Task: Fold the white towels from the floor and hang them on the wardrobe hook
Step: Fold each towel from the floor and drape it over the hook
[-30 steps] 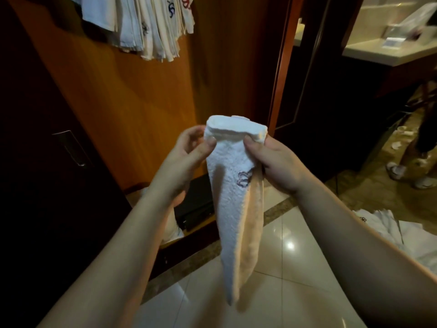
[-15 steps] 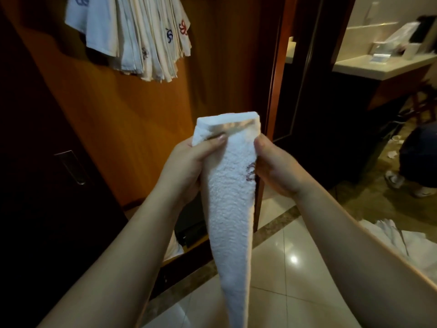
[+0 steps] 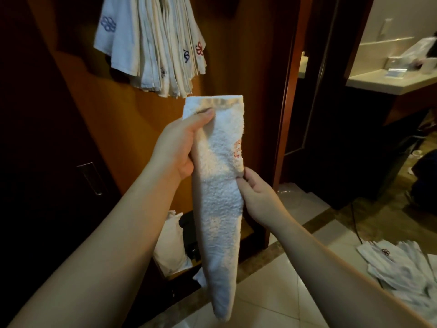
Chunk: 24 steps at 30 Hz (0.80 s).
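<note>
**Soft terry towel, folded long, held near its top for hanging**

The folded white towel [image 3: 218, 185] hangs in the centre of the frame as a long narrow strip, tapering toward its lower end above the tiled floor [image 3: 272, 292]. The left hand [image 3: 179, 147] grips it near the top, thumb pressed across the front just under the hemmed edge, fingers wrapped behind. The right hand [image 3: 257, 192] pinches the strip's right edge about midway down, just below a red embroidered emblem.

It looks like looped terry: light, limp and thick where the layers stack. It has no stiffness of its own, so the layers will likely slide apart or sag open if only one layer is held. The grippy pile should make slipping from the fingers unlikely. The safest hold is probably across the whole stack near the folded top, leaving the upper edge free to go over the hook.

The hook itself is hidden; a bunch of hung towels [image 3: 153, 48] with blue and red emblems fans out at the upper left against the wooden wardrobe [image 3: 236, 55]. More unfolded towels [image 3: 402, 268] lie on the floor at the lower right.
</note>
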Each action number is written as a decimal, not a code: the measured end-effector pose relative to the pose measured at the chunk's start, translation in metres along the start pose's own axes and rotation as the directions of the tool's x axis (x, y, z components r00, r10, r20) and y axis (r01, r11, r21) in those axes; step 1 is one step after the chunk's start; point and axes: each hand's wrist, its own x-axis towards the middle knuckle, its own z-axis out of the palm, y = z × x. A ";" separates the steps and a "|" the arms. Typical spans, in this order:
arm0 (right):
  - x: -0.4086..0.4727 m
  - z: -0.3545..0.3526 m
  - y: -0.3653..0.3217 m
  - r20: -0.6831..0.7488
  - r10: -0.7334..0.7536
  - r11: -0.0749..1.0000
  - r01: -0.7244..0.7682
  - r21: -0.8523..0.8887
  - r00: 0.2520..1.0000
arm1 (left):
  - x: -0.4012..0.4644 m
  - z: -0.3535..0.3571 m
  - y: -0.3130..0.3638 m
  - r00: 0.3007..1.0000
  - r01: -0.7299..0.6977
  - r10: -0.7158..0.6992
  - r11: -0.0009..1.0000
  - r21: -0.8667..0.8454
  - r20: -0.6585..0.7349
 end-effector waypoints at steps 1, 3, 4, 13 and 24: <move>0.002 0.002 -0.002 -0.037 -0.021 1.000 0.020 -0.011 0.999 | 0.002 0.000 0.005 1.000 0.004 -0.004 1.000 -0.013 0.005; 0.008 0.004 -0.002 -0.121 -0.054 0.999 0.054 -0.008 0.991 | 0.006 0.002 0.016 1.000 0.007 -0.007 0.999 -0.034 0.022; 0.011 0.004 -0.002 -0.166 -0.069 0.997 0.071 0.009 0.984 | 0.008 0.004 0.022 1.000 0.007 -0.006 0.999 -0.041 0.028; 0.037 -0.022 -0.028 -0.177 -0.159 0.987 0.159 -0.016 0.971 | 0.028 0.017 0.056 0.997 0.004 0.008 0.988 -0.156 0.081; 0.049 -0.065 -0.007 0.498 0.206 0.956 -0.283 0.084 0.842 | 0.045 0.036 0.067 0.994 0.044 -0.028 0.986 -0.160 0.106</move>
